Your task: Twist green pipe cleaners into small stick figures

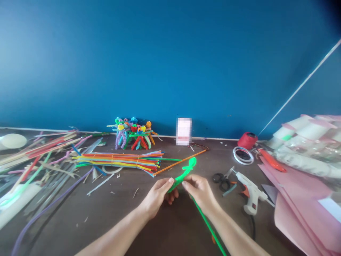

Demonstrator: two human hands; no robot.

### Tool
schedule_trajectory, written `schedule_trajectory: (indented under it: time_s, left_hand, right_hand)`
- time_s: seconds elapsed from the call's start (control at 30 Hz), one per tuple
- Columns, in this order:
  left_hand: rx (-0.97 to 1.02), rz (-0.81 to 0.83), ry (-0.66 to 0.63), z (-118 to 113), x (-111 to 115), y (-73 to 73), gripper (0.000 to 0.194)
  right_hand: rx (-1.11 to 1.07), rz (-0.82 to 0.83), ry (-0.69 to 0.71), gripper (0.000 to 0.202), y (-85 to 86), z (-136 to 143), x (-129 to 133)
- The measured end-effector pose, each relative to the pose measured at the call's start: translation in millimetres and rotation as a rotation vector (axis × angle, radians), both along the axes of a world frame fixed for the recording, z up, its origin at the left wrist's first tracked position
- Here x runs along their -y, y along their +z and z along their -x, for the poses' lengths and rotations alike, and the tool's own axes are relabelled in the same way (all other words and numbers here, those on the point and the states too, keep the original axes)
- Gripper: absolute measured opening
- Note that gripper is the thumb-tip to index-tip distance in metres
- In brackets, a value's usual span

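While the left hand [159,193] and right hand [199,190] pinch the green pipe cleaner [186,170] above the table [133,213], its tip looks already curled, the long tail untwisted, finished figures [133,133] waiting behind.

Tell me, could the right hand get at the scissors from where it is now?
Probably yes. The scissors lie flat on the table just beside the right hand, with nothing between them. But that hand's fingers are pinching the green pipe cleaner, so it would likely have to let go first.
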State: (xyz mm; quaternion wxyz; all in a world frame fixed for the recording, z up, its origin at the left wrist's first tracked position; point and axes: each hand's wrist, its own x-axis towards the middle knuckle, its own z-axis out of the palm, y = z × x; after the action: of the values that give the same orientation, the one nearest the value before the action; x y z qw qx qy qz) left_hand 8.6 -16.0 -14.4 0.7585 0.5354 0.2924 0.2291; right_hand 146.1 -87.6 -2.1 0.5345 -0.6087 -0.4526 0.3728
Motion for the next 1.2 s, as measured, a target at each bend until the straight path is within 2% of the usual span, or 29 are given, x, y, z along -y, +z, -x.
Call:
schedule_trajectory:
  time_s: [0.4, 0.57, 0.7, 0.9, 1.0, 1.07, 1.2]
  left_hand:
    - [0.063, 0.143, 0.016, 2.4, -5.6, 0.6, 0.031]
    - [0.042, 0.077, -0.021, 3.2, -4.6, 1.1, 0.025]
    - [0.018, 0.015, -0.029, 2.8, -3.6, 1.1, 0.023]
    - [-0.089, -0.189, -0.028, -1.2, -1.5, -2.1, 0.023]
    - [-0.132, -0.353, -0.03, -0.1, 0.9, -1.9, 0.022]
    - [-0.147, -0.484, 0.05, 3.5, 2.4, 0.3, 0.02]
    - [-0.04, -0.598, 0.408, 12.2, 1.7, 6.8, 0.013]
  right_hand:
    - [-0.104, -0.029, -0.017, 0.019, -5.7, -1.3, -2.2]
    - [-0.176, -0.044, 0.004, 0.017, -8.2, -0.5, -2.6]
    - [-0.213, -0.034, 0.021, 0.015, -3.9, 2.1, -0.8]
    - [-0.123, -0.086, 0.032, 0.012, 5.8, 3.7, 2.8]
    - [-0.13, -0.084, 0.032, 0.013, 5.4, 2.4, 3.6]
    - [-0.164, -0.074, 0.054, 0.014, 3.0, 1.0, 3.3]
    - [-0.259, -0.036, 0.154, 0.017, -1.2, -1.0, 2.5]
